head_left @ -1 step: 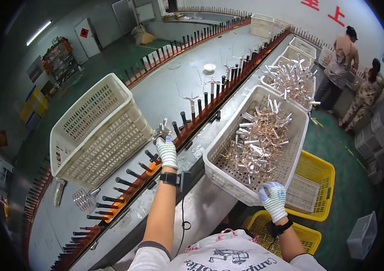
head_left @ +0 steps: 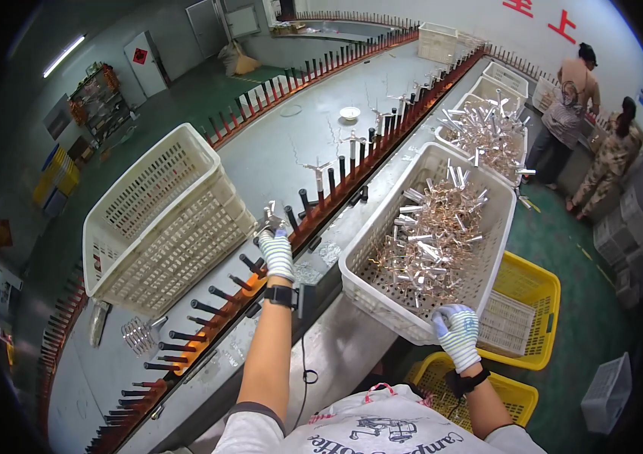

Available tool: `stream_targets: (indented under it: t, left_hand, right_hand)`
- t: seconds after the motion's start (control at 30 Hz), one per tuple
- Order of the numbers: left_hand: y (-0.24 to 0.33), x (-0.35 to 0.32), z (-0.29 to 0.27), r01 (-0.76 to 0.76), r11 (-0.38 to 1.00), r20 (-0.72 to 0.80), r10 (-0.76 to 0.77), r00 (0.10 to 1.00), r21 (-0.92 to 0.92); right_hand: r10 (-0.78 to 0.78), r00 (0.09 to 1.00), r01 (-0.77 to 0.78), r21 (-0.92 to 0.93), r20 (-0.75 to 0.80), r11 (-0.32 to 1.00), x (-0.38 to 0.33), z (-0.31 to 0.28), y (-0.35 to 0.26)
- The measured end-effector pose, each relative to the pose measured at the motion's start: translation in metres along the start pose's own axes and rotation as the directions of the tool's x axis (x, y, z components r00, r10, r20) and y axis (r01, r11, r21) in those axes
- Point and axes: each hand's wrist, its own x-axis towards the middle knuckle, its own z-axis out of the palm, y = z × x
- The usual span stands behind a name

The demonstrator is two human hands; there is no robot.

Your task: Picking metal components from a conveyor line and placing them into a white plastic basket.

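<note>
My left hand [head_left: 274, 253], in a striped knit glove, is closed around a silver branched metal part [head_left: 271, 217] beside a row of black-tipped rods [head_left: 303, 200]. Its fingers partly hide the part, and I cannot tell whether it sits on a rod. My right hand [head_left: 456, 333], gloved the same way, is closed on the near rim of a white perforated basket [head_left: 359, 284]. Inside that basket lies a heap of silver tube parts with coppery wires [head_left: 435, 242]. Farther up the row, similar parts [head_left: 318, 171] stand on rods with thin wires pointing up.
An empty-looking white crate [head_left: 163, 234] stands left on the grey table [head_left: 261, 144], near a wire whisk-like piece [head_left: 140, 334]. Another filled basket [head_left: 522, 147] is beyond mine. Yellow crates [head_left: 552, 318] are at right. Two people [head_left: 567, 113] stand at the back right.
My left hand and the metal part have shifted slightly left, along with the nearby rods. My right hand stays on the basket rim.
</note>
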Motion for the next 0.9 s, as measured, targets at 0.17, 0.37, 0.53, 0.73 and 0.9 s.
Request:
stream_targets:
  t: [0.17, 0.37, 0.53, 0.73, 0.9]
  left_hand:
    - [0.021, 0.018, -0.016, -0.352, 0.822, -0.023, 0.404, 0.914, 0.447]
    - [0.020, 0.009, 0.035, -0.396, 0.769, 0.212, 0.335, 0.918, 0.501]
    - [0.022, 0.000, 0.051, -0.194, 0.973, 0.024, 0.192, 0.981, 0.122]
    - [-0.008, 0.014, 0.047, -0.227, 0.970, -0.022, 0.226, 0.974, -0.092]
    - [-0.030, 0.038, 0.021, 0.158, 0.370, 0.075, -0.230, 0.970, -0.915]
  right_hand:
    - [0.006, 0.999, -0.005, -0.024, 0.040, 1.000, 0.002, -0.001, 0.002]
    - [0.026, 1.000, -0.026, -0.045, 0.011, 0.999, 0.001, -0.007, 0.000]
    - [0.039, 0.999, -0.038, -0.046, 0.029, 0.998, 0.000, -0.006, 0.003]
    - [0.035, 0.999, -0.034, -0.071, 0.014, 0.997, 0.000, -0.007, 0.007]
    - [0.039, 0.999, -0.038, -0.054, 0.024, 0.998, 0.003, -0.008, 0.005]
